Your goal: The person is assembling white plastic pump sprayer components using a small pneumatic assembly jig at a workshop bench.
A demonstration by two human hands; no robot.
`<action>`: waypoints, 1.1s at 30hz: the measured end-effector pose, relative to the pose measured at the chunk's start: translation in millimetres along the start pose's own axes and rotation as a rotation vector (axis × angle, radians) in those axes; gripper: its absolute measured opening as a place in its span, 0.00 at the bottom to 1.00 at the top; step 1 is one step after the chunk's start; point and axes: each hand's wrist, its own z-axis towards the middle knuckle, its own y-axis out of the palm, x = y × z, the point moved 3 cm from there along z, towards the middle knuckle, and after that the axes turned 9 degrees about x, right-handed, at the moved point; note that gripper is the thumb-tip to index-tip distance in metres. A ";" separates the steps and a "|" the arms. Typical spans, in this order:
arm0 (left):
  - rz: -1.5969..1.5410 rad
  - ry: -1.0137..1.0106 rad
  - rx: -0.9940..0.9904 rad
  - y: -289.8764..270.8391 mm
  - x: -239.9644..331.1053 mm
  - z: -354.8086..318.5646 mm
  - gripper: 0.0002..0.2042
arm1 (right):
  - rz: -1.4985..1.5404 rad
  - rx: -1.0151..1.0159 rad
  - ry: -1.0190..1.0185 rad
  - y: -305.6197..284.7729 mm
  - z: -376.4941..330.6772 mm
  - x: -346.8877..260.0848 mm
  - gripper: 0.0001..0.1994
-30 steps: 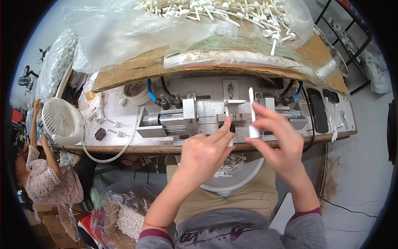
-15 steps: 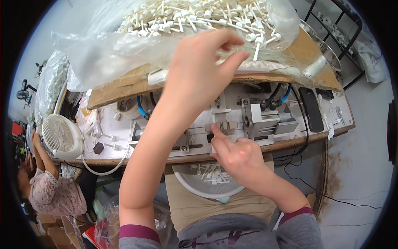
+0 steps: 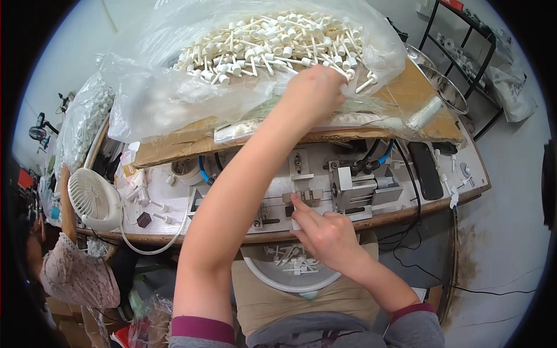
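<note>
My left hand (image 3: 316,97) reaches over a heap of white plastic pegs with round caps (image 3: 272,49). Its fingers are pinched together at the heap's near right edge, against the cap of one white peg (image 3: 349,73); the fingertips are partly hidden. Lower down, my right hand (image 3: 329,236) rests at a small metal jig (image 3: 310,196) on the bench. The index fingertip presses on the jig's left part, and the other fingers are curled. A bit of a white plastic piece (image 3: 296,224) shows between index finger and thumb, mostly covered by the hand.
Clear plastic sheeting (image 3: 168,95) and cardboard (image 3: 180,142) lie under the heap. A metal cylinder unit (image 3: 362,188) stands right of the jig, near a black phone (image 3: 426,171). A white fan (image 3: 93,197) is at left, beside another person (image 3: 78,269). A basket (image 3: 290,284) holds several pieces.
My left hand has moved from the air above the cardboard's edge onto the heap, and its spread fingers have closed. My right hand keeps its place at the jig. The view has shifted slightly.
</note>
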 end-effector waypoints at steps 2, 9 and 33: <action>-0.182 -0.175 -0.028 -25.0 -3.9 -6.7 0.16 | 0.127 0.037 0.012 -8.7 1.1 4.2 0.16; -0.472 -0.389 0.088 -91.3 9.6 -64.2 0.16 | 0.557 0.112 0.378 -49.9 15.8 2.6 0.14; -0.316 -0.323 0.282 -129.0 55.3 -211.1 0.19 | 0.191 0.111 0.046 -5.2 -9.6 -13.4 0.16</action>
